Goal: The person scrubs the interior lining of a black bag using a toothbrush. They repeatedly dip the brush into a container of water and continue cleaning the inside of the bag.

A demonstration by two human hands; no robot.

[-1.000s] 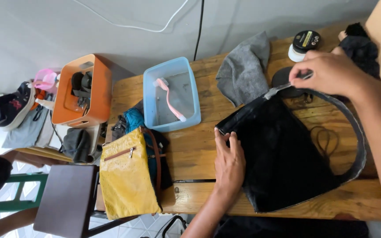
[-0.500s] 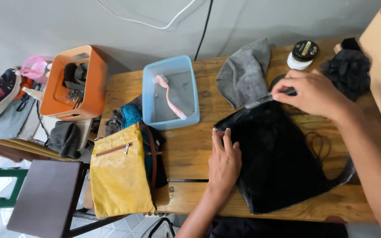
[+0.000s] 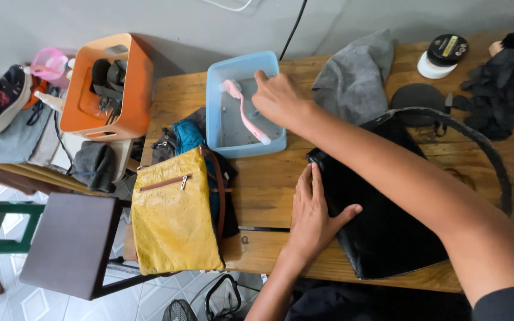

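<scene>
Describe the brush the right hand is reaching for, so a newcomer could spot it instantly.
On the wooden table, find the light blue tub behind the yellow bag. The brush lies inside, under the right hand: the only pink, long-handled thing there.

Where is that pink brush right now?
The pink brush lies inside the light blue tub on the wooden table, just under the right hand, with the yellow bag below the tub and the orange bin to its left.

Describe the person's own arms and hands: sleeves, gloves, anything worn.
Both hands are bare, with no gloves. No ring, watch or bracelet shows on the left hand or the right hand. Both forearms are uncovered. A dark sleeve begins at the right upper arm.
</scene>
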